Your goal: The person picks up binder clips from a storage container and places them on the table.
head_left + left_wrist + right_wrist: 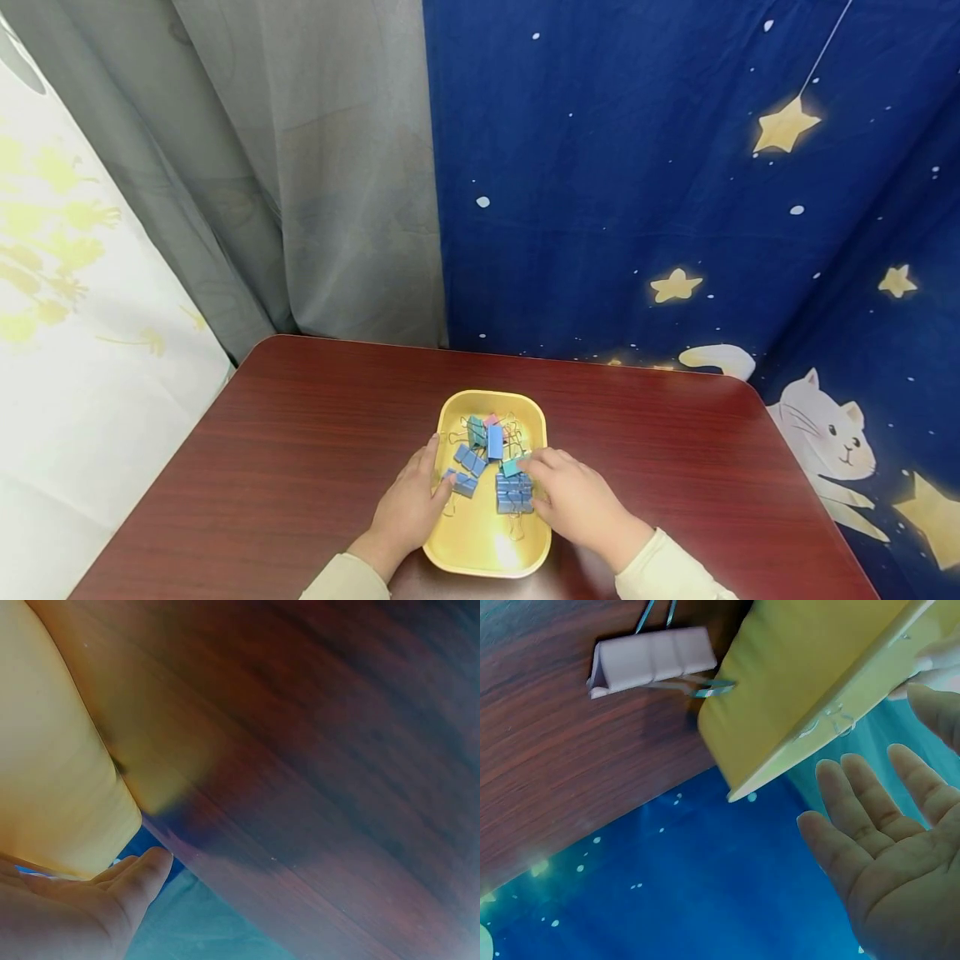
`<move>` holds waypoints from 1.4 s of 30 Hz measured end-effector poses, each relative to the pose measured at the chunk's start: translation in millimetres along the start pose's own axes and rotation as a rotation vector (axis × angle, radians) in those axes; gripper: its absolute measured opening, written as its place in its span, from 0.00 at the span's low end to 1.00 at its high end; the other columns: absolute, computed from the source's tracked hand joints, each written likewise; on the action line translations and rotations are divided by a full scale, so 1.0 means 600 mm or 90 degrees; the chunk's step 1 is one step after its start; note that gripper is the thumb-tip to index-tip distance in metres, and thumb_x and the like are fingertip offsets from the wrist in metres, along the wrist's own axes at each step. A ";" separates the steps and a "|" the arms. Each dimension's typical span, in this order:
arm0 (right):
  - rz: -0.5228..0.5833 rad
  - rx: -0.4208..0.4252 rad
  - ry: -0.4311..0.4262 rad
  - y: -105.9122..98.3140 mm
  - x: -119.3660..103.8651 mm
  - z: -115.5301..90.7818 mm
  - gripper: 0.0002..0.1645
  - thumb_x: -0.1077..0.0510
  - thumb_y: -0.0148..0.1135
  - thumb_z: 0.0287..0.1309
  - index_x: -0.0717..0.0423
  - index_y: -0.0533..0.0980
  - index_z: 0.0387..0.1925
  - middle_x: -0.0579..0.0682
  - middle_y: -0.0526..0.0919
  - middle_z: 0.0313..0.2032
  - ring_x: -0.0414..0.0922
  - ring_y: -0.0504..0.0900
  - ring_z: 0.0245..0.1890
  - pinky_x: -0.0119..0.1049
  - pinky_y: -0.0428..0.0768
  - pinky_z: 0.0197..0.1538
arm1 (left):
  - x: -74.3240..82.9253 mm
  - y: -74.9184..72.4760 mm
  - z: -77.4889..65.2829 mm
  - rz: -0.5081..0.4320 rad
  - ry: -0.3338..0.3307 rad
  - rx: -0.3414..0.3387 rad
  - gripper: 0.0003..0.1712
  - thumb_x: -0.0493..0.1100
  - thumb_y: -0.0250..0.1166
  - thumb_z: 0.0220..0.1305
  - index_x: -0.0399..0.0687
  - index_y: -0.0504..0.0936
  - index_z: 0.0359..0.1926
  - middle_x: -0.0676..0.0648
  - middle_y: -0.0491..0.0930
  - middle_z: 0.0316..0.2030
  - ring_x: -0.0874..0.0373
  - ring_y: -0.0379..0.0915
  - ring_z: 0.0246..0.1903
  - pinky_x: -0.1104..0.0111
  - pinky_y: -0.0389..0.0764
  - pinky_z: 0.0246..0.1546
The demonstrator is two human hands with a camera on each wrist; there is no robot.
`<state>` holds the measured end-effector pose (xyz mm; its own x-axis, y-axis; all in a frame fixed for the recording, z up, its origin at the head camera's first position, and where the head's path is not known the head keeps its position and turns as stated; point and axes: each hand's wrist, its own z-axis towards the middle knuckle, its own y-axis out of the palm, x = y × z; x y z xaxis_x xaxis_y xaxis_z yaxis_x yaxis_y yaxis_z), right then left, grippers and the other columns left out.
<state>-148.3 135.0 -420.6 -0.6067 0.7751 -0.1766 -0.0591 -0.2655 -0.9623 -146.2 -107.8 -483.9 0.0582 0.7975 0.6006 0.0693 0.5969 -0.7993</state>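
Tray: shallow yellow rounded-rectangle tray at the table's 6 o'clock edge.
Clips: blue, teal and pink metal binder clips heaped inside.
Left hand: fingers relaxed, resting on the tray's 9 o'clock rim.
Right hand: fingers loose, touching clips at 3 o'clock.
Table: dark red wood-grain table.
Backdrop: blue star-and-cat curtain at 12 o'clock.

Dark wooden table, starry blue curtain behind.

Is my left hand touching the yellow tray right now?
Touching. In the head view the left hand lies against the left rim of the yellow tray, its fingers over the edge by the blue binder clips, with no gap showing.
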 end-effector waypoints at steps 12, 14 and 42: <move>0.018 -0.036 -0.025 0.012 -0.027 -0.010 0.24 0.61 0.71 0.46 0.53 0.80 0.49 0.45 0.81 0.43 0.44 0.81 0.45 0.39 0.82 0.42 | -0.001 0.002 -0.002 0.002 0.004 0.006 0.39 0.52 0.55 0.70 0.40 0.53 0.74 0.33 0.63 0.67 0.37 0.62 0.65 0.46 0.68 0.60; 0.014 -0.029 -0.031 0.013 -0.028 -0.012 0.24 0.60 0.71 0.46 0.54 0.81 0.49 0.46 0.81 0.44 0.45 0.81 0.45 0.40 0.83 0.42 | -0.001 0.002 -0.002 0.002 0.005 0.007 0.39 0.52 0.55 0.70 0.40 0.53 0.74 0.33 0.63 0.67 0.37 0.62 0.65 0.46 0.68 0.60; -0.052 -0.068 -0.055 0.058 -0.050 -0.015 0.20 0.59 0.70 0.46 0.56 0.82 0.45 0.49 0.83 0.43 0.46 0.81 0.45 0.39 0.80 0.49 | -0.003 0.001 -0.002 0.005 0.015 0.011 0.38 0.51 0.56 0.70 0.39 0.54 0.73 0.31 0.63 0.66 0.37 0.62 0.65 0.45 0.68 0.60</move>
<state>-124.8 107.8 -450.6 -0.6691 0.7386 -0.0821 -0.0294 -0.1367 -0.9902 -145.0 -108.7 -485.5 0.0818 0.8003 0.5940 0.0516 0.5918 -0.8044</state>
